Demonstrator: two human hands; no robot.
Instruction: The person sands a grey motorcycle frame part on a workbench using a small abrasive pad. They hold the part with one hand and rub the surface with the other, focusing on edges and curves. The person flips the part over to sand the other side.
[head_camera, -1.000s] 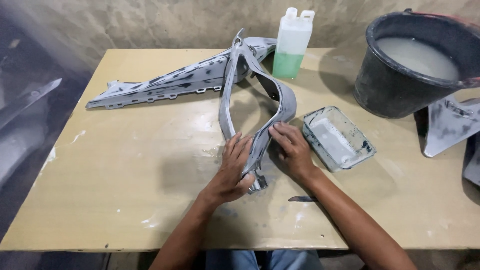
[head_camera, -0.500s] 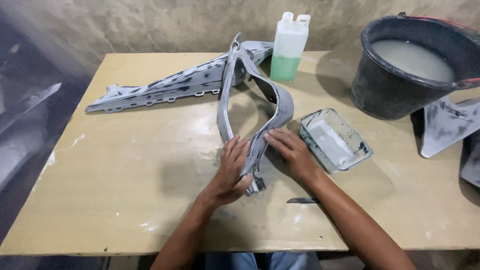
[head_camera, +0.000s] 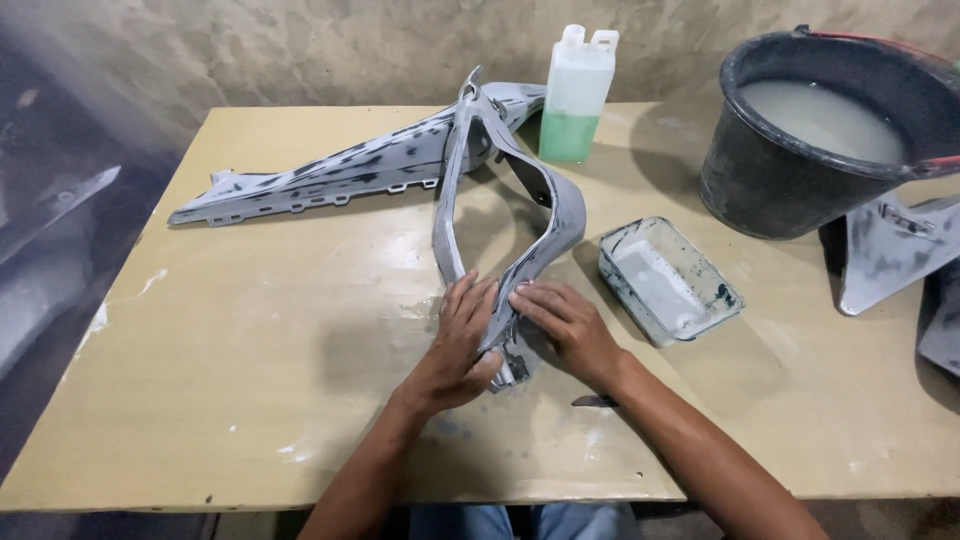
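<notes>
A grey looped plastic body panel (head_camera: 548, 200) stands on edge on the tan table (head_camera: 250, 330), its near end between my hands. My left hand (head_camera: 455, 340) presses flat against the panel's left side near its lower end, thumb under it. My right hand (head_camera: 565, 325) rests on the right side of the same end, fingertips on the panel's edge. A second long grey panel (head_camera: 340, 170) with dark patches lies behind, stretching to the far left.
A clear shallow tray (head_camera: 668, 280) with whitish liquid sits right of my hands. A white bottle of green liquid (head_camera: 575, 95) stands at the back. A black bucket (head_camera: 830, 140) of cloudy water is at the far right, with more grey panels (head_camera: 890, 245) beside it.
Both hands have stayed on the panel's near end, with my right fingers shifting slightly along its edge. The panel has barely moved.
</notes>
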